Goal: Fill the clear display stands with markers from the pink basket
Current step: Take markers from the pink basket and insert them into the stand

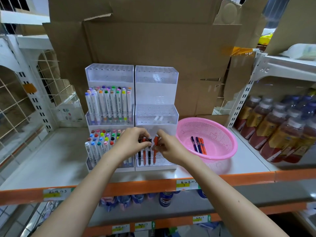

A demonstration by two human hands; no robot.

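Nearest, both forearms reach over the orange-edged shelf (51, 159) to the lowest tier of the right display stand (156, 113). The left hand (131, 142) curls its fingers round the tops of the standing markers (147, 142), steadying them; the right hand (168, 147) pinches an orange marker (155, 141) upright in the row's next hole. This looks like the seating step, so next the marker needs pressing fully down, then a reach right to the pink basket (215, 132), where a few loose markers (199, 145) lie. The left display stand (109, 74) holds white markers on two tiers. Cardboard (153, 40) stands farthest back.
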